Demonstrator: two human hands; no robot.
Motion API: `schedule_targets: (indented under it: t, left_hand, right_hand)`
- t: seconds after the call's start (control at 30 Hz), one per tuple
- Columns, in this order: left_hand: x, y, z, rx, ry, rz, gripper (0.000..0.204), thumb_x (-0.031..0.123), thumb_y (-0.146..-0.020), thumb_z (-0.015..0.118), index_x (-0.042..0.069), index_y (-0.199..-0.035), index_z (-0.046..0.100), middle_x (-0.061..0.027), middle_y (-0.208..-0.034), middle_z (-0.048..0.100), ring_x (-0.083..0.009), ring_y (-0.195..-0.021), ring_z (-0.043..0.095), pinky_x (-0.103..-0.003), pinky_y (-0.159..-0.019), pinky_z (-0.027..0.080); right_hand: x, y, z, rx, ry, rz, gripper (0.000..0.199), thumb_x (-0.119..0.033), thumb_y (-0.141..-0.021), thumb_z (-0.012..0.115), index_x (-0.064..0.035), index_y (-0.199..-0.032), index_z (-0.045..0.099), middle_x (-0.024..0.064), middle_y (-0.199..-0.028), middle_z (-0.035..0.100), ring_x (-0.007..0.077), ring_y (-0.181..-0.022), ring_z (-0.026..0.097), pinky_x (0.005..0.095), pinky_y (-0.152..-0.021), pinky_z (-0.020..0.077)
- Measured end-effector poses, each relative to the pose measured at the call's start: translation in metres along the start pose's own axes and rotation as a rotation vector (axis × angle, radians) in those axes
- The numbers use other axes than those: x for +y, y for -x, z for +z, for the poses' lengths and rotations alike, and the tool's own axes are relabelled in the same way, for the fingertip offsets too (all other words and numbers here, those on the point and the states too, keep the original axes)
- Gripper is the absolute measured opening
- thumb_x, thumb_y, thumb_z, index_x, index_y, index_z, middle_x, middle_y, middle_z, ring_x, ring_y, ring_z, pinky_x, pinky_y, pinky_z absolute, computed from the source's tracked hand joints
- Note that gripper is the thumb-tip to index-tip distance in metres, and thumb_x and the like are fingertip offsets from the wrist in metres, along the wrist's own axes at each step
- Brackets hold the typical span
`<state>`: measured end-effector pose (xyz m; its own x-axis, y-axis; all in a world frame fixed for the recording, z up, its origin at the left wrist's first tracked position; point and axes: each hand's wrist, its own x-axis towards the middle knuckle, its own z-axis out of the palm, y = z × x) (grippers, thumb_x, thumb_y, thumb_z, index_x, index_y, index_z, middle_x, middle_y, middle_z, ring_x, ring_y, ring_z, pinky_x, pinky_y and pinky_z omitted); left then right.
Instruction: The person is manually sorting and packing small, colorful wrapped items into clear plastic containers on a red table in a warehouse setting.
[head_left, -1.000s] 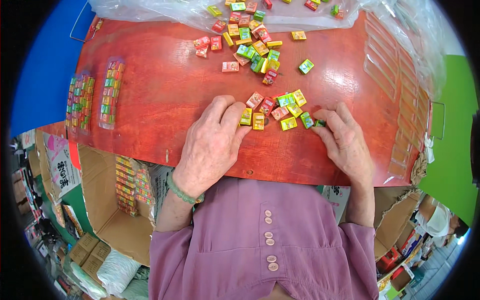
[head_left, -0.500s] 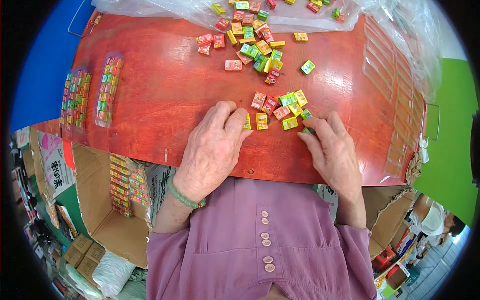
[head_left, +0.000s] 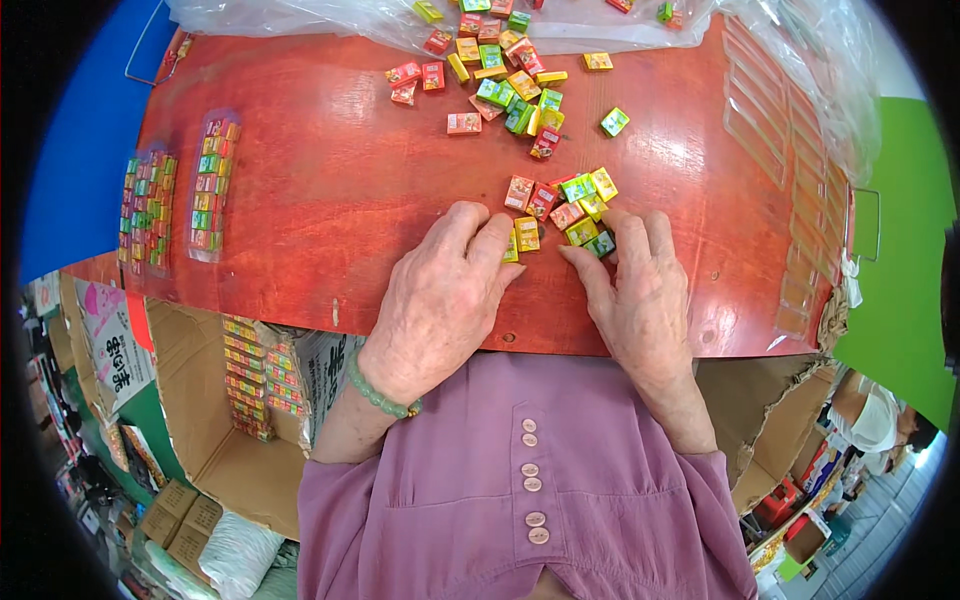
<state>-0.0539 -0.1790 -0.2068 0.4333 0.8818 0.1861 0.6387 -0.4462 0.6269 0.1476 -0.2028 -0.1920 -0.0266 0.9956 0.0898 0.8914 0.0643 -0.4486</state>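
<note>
Small candy-style boxes in red, yellow, green and orange lie on a red wooden table. My left hand [head_left: 440,295], a green bead bracelet at its wrist, has thumb and fingers closed around a small yellow box [head_left: 511,248], partly hidden by the fingertips. Touching that box on the right is another yellow box [head_left: 527,234]. My right hand [head_left: 640,290] pinches a small green box [head_left: 601,244] between thumb and fingers, against a yellow box [head_left: 580,232] in the near cluster. A red box [head_left: 541,200] and a pinkish box [head_left: 518,192] lie just beyond my hands.
A looser pile of boxes [head_left: 520,90] spreads toward clear plastic sheeting [head_left: 330,22] at the far edge. Filled clear trays [head_left: 213,185] stand at the left, empty clear trays [head_left: 755,120] at the right. Below the table's near edge is an open cardboard carton [head_left: 215,440] holding packed trays.
My left hand has slid slightly right with the yellow box, bringing it against the other yellow box. My right hand has moved left, carrying the green box against the cluster.
</note>
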Motion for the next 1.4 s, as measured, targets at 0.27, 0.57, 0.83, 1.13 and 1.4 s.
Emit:
schedule_targets:
  t: [0.27,0.57,0.83,1.13,1.4]
  left_hand:
    - [0.002,-0.004,0.003,0.015,0.011,0.002,0.038,0.01,-0.085,0.079,0.0,-0.118,0.062,-0.0137,-0.107,0.054,-0.0318,-0.094,0.066,-0.041,-0.075,0.059]
    - [0.004,-0.007,0.009,-0.005,0.027,0.103,0.039,0.006,-0.081,0.082,-0.001,-0.116,0.067,-0.0138,-0.106,0.06,-0.032,-0.093,0.067,-0.041,-0.074,0.058]
    - [0.0,-0.005,0.007,-0.032,0.05,0.128,0.04,0.007,-0.08,0.082,-0.001,-0.116,0.068,-0.0133,-0.107,0.06,-0.0311,-0.095,0.066,-0.041,-0.074,0.058]
    - [-0.004,-0.002,0.008,-0.011,0.058,0.155,0.038,0.011,-0.083,0.08,-0.003,-0.116,0.066,-0.0122,-0.11,0.058,-0.0287,-0.093,0.065,-0.04,-0.076,0.058]
    - [-0.006,-0.004,0.01,0.027,0.094,0.142,0.037,0.011,-0.083,0.08,-0.003,-0.115,0.066,-0.0125,-0.108,0.059,-0.0295,-0.094,0.065,-0.04,-0.076,0.058]
  right_hand:
    - [0.003,0.003,0.007,0.018,-0.092,-0.154,0.031,-0.003,-0.089,0.075,-0.0014,-0.117,0.062,0.0167,-0.112,0.059,0.0369,-0.095,0.067,0.0448,-0.076,0.0574]
    - [0.006,0.002,0.005,0.008,-0.144,-0.099,0.032,-0.001,-0.088,0.075,-0.0004,-0.118,0.064,0.0172,-0.116,0.06,0.0366,-0.101,0.067,0.0439,-0.082,0.0574]
    - [0.006,0.003,0.005,0.0,-0.18,-0.05,0.037,-0.001,-0.087,0.077,0.0004,-0.122,0.065,0.0175,-0.117,0.06,0.0335,-0.103,0.067,0.0409,-0.084,0.0578]
    - [0.007,0.009,0.001,-0.137,-0.08,-0.217,0.037,-0.001,-0.088,0.076,0.0,-0.124,0.065,0.0173,-0.119,0.057,0.0312,-0.097,0.067,0.0408,-0.078,0.059]
    - [0.015,0.018,-0.008,-0.111,-0.136,-0.147,0.039,0.003,-0.085,0.077,0.003,-0.121,0.064,0.0167,-0.122,0.058,0.0303,-0.095,0.067,0.0396,-0.078,0.0584]
